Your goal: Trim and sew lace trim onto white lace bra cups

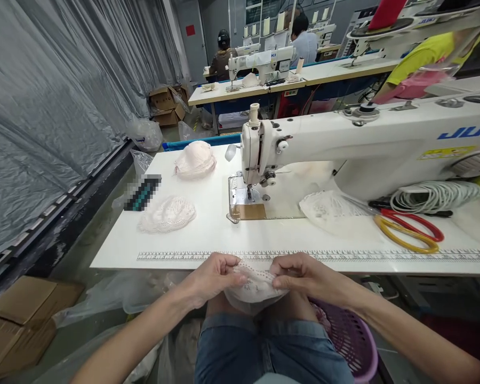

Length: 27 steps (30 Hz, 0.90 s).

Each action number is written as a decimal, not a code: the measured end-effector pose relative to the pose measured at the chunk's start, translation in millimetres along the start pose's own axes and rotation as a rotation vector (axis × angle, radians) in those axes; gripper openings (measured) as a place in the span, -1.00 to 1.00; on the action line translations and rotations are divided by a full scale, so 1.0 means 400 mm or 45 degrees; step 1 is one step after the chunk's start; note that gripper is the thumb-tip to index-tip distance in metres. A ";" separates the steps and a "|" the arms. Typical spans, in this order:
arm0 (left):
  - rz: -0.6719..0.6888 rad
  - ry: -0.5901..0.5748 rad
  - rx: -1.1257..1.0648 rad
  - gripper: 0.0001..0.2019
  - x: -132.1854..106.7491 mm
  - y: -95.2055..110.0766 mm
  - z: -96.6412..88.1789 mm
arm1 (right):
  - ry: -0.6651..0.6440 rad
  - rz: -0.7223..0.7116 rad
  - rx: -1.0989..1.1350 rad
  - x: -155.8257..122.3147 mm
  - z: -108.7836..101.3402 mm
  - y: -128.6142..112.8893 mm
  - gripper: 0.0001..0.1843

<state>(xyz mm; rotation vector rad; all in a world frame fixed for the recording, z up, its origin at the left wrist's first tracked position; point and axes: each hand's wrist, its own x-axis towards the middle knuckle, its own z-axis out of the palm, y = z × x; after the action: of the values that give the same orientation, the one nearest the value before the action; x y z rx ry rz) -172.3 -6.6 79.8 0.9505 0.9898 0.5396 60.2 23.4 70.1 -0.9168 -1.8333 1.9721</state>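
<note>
Just above my lap, in front of the table's edge, a piece of white lace-edged fabric (256, 288) is stretched between my two hands. My left hand (220, 276) pinches its left end with thumb and fingers. At the other end, my right hand (298, 273) pinches the edge in the same manner. Beyond them stands a white sewing machine (260, 149), its needle area bare of cloth. A pale pink bra cup (195, 159) and a flat white lace piece (168, 215) lie on the tabletop to the left.
White fabric pieces (328, 207) lie right of the needle, near scissors with red and yellow handles (410, 229) and a coiled cord (432, 197). A printed ruler (208, 256) runs along the front edge. A purple basket (356, 341) stands beside my right leg; cardboard boxes (22, 314) sit at left.
</note>
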 end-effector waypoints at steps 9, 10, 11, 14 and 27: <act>-0.124 -0.035 -0.098 -0.59 -0.012 -0.034 0.034 | -0.034 0.031 0.097 -0.026 0.030 0.020 -0.71; -0.134 -0.027 -0.110 -0.61 -0.009 -0.039 0.039 | -0.041 0.038 0.103 -0.027 0.031 0.023 -0.72; -0.141 -0.010 -0.120 -0.63 -0.007 -0.044 0.043 | -0.050 0.045 0.109 -0.027 0.032 0.027 -0.72; -0.154 0.047 -0.135 -0.65 0.002 -0.055 0.052 | -0.078 0.070 0.138 -0.031 0.029 0.039 -0.72; -0.242 -0.025 -0.152 -0.66 0.017 -0.080 0.033 | -0.114 0.169 0.323 -0.015 0.039 0.070 -0.67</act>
<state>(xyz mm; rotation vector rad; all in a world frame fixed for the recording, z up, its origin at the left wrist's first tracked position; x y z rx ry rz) -158.3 -22.9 52.0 0.7451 1.0071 0.4243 60.7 3.5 44.4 -0.9044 -1.5525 2.2960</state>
